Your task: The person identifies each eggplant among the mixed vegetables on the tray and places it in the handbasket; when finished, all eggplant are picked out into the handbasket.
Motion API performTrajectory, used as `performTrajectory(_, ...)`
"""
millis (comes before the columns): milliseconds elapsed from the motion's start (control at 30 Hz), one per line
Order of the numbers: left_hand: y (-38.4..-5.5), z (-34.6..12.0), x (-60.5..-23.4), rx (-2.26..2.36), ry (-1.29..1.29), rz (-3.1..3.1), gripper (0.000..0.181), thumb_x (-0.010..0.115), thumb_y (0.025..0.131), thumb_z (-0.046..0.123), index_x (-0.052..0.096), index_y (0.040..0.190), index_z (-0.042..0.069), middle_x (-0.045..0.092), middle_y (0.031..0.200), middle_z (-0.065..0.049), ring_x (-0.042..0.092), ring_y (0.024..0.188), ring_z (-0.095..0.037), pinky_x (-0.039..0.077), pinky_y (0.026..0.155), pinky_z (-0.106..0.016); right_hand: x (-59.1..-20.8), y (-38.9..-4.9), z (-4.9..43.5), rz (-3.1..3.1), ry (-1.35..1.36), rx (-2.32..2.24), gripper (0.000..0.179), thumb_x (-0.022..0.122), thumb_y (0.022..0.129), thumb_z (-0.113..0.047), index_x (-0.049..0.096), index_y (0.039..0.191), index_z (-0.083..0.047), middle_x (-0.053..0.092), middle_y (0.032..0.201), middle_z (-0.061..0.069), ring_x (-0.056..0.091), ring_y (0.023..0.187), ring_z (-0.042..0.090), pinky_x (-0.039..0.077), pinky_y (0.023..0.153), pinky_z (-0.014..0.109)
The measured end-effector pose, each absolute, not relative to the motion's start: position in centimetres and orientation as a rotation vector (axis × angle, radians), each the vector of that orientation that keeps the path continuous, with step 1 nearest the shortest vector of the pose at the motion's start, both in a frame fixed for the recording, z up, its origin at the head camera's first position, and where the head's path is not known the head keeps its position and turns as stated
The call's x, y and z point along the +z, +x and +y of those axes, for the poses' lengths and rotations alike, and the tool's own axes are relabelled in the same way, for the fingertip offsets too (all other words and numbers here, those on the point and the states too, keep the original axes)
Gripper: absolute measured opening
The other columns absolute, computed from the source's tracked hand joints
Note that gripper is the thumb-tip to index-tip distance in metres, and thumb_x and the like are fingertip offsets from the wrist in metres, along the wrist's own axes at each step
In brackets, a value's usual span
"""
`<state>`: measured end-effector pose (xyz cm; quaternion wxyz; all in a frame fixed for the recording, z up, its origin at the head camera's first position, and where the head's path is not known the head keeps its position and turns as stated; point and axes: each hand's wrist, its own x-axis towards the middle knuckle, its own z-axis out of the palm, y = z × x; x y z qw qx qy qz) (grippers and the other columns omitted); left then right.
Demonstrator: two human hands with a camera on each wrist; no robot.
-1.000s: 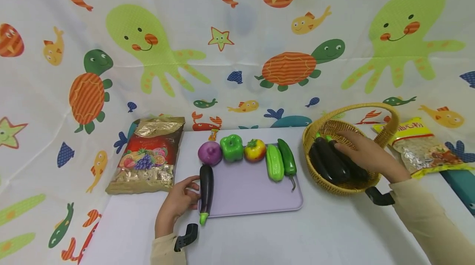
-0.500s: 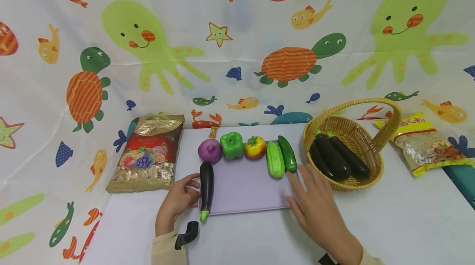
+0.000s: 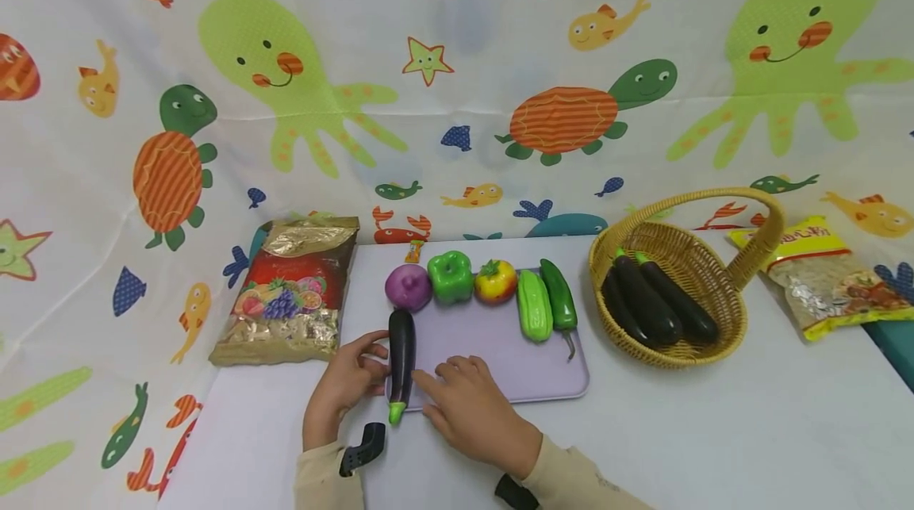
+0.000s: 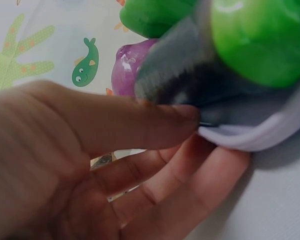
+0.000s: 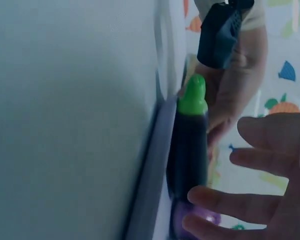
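Observation:
My left hand (image 3: 347,377) grips the left rim of the lilac tray (image 3: 485,367); in the left wrist view the thumb lies over the tray edge, with the fingers beneath. Just inside that rim lies a dark eggplant (image 3: 402,355), its green cap (image 5: 192,95) toward me. Beside the eggplant, on its right, my right hand (image 3: 480,415) hovers low over the tray's front with fingers spread, holding nothing. Whether its fingertips touch the eggplant, I cannot tell. Along the tray's back sit a purple onion (image 3: 408,287), a green bell pepper (image 3: 451,278) and a red-yellow tomato-like vegetable (image 3: 496,281).
At the tray's right lie a light green ridged vegetable (image 3: 535,306) and a green chili pepper (image 3: 559,294). A wicker basket (image 3: 735,320) with several eggplants stands right of it. Bags flank both sides: a red-gold bag (image 3: 286,296) and a yellow-topped bag (image 3: 828,276).
My right hand has left the basket and swept left across the tray's front to the eggplant, with nothing in it. My left hand stays at the tray's left rim.

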<state>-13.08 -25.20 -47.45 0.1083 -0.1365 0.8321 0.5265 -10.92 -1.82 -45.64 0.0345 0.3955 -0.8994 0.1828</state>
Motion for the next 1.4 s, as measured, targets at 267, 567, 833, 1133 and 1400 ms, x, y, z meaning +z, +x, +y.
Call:
performTrajectory(267, -13.1, -25.2, -47.4, 1.568, -0.384, 2.44, 0.063, 0.053, 0.082, -0.022, 0.057, 0.14, 0.0, 0.06, 0.108, -0.016, 0.063, 0.082, -0.021, 0.061, 0.06, -0.038, -46.7, -10.5, -3.7, -2.745, 1.355, 0.559, 0.044, 0.068, 0.097, -0.036, 0.062, 0.139, -0.025, 0.067, 0.101, -0.001, 0.06, 0.103, 0.017, 0.047, 0.087, 0.037)
performTrajectory(567, -13.1, -25.3, -47.4, 1.573, -0.412, 2.436, 0.064, 0.054, 0.082, -0.022, 0.056, 0.141, 0.001, 0.06, 0.109, -0.017, 0.063, 0.083, -0.022, 0.062, 0.062, -0.036, -47.6, -10.2, -4.3, -2.701, 1.403, 0.553, 0.044, 0.064, 0.1, -0.037, 0.06, 0.142, -0.026, 0.066, 0.103, 0.0, 0.056, 0.103, 0.017, 0.043, 0.084, 0.034)
performTrajectory(833, -13.1, -25.3, -47.4, 1.583, -0.377, 2.443, 0.063, 0.055, 0.082, -0.022, 0.056, 0.141, -0.001, 0.06, 0.108, -0.016, 0.063, 0.082, -0.021, 0.061, 0.06, -0.037, -47.8, -9.7, -4.4, -2.672, 1.383, 0.53, 0.04, 0.065, 0.099, -0.037, 0.061, 0.137, -0.027, 0.066, 0.108, 0.001, 0.055, 0.107, 0.019, 0.044, 0.085, 0.034)
performTrajectory(1133, -13.0, -25.3, -47.6, 1.602, -0.373, 2.434, 0.065, 0.054, 0.079, -0.022, 0.057, 0.14, 0.0, 0.06, 0.107, -0.016, 0.063, 0.081, -0.021, 0.062, 0.06, -0.037, -48.1, -9.7, -4.2, -2.733, 1.34, 0.68, 0.038, 0.067, 0.098, -0.032, 0.062, 0.134, -0.021, 0.066, 0.11, 0.001, 0.056, 0.109, 0.018, 0.047, 0.09, 0.038)
performTrajectory(1400, -12.9, -25.4, -47.5, 1.579, -0.361, 2.449, 0.06, 0.059, 0.084, -0.018, 0.056, 0.141, -0.001, 0.061, 0.11, -0.016, 0.062, 0.082, -0.021, 0.061, 0.06, -0.036, -47.9, -10.6, -2.3, -2.758, 1.175, 0.868, 0.037, 0.077, 0.091, -0.029, 0.065, 0.122, -0.016, 0.064, 0.098, -0.002, 0.06, 0.102, 0.016, 0.049, 0.091, 0.04)
